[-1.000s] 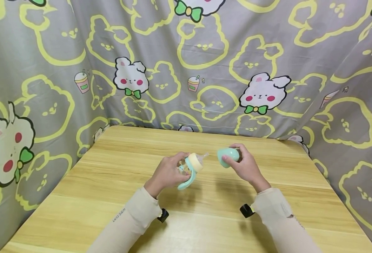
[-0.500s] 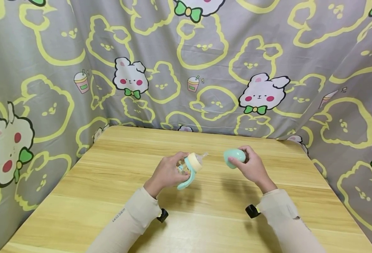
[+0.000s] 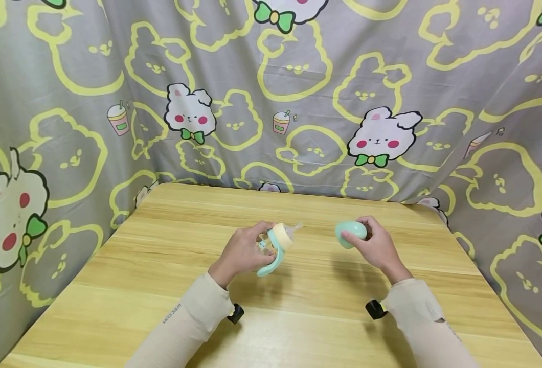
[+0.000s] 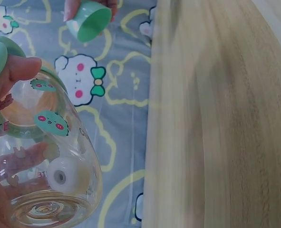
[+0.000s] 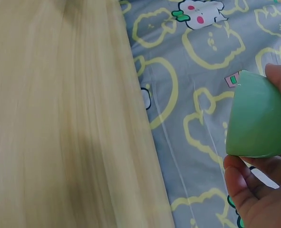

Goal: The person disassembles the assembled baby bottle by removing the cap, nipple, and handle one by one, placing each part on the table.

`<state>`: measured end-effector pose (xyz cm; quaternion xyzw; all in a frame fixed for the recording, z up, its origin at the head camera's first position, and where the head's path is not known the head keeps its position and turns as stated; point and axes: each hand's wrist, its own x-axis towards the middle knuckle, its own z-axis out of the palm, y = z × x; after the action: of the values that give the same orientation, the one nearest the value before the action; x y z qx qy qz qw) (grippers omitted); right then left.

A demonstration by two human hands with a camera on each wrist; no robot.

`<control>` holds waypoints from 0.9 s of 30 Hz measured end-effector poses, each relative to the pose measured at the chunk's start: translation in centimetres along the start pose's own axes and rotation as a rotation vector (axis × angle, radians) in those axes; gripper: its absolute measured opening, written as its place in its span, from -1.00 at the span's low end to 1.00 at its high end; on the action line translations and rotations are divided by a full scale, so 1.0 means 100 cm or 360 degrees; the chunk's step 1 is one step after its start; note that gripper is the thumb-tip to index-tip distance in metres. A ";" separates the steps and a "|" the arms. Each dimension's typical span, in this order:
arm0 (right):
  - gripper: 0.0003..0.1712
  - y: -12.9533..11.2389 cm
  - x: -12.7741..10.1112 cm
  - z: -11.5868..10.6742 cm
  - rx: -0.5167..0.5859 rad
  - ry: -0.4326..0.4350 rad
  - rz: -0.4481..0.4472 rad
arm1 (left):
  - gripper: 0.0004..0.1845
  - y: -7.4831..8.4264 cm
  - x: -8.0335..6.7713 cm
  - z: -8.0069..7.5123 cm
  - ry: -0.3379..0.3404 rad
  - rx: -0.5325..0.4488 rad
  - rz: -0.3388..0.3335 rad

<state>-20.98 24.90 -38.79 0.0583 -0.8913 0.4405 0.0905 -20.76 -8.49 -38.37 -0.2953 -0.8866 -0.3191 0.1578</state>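
Note:
My left hand (image 3: 245,250) grips a clear baby bottle (image 3: 275,243) with mint handles and a cream collar, tilted so its clear teat points up and right above the wooden table (image 3: 170,286). In the left wrist view the bottle (image 4: 40,156) fills the lower left, held by fingers (image 4: 12,76). My right hand (image 3: 377,245) holds the mint green bottle cap (image 3: 350,233) a short way right of the teat, apart from it. The cap (image 5: 256,116) shows in the right wrist view, pinched between fingers (image 5: 247,190), and also in the left wrist view as the cap (image 4: 88,20) at the top.
A grey curtain (image 3: 271,92) printed with yellow and white bunnies hangs round the back and sides of the table. Small black wrist-camera mounts (image 3: 376,308) sit under both sleeves. The table's right edge (image 3: 482,271) runs close to my right arm.
My right hand has carried the cap to the right and slightly down, away from the bottle's teat. The left hand and bottle have hardly moved.

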 end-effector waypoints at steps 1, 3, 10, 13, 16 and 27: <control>-0.33 0.001 0.000 -0.001 -0.0007 0.0001 0.0006 | -0.39 0.000 0.000 0.000 0.0004 0.0007 -0.0001; -0.32 0.003 -0.001 -0.003 -0.0015 -0.0001 0.0019 | -0.38 0.000 -0.001 -0.001 0.0015 0.0012 0.0000; -0.31 0.011 -0.005 -0.012 -0.0051 -0.0008 0.0064 | -0.39 0.000 -0.001 -0.002 0.0016 -0.0017 -0.0011; -0.30 0.014 -0.007 -0.016 -0.0076 -0.0007 0.0078 | -0.40 0.000 -0.001 -0.002 0.0025 -0.0024 -0.0009; -0.29 0.017 -0.009 -0.020 -0.0097 -0.0006 0.0089 | -0.40 0.000 0.000 -0.002 0.0027 -0.0027 -0.0003; -0.27 0.034 -0.015 -0.027 -0.0162 0.0017 0.0100 | -0.40 0.000 0.000 -0.002 0.0018 -0.0054 0.0000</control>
<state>-19.81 29.18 -40.17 0.0232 -0.9135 0.3974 0.0843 -20.76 -8.63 -38.28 -0.2961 -0.8802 -0.3357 0.1579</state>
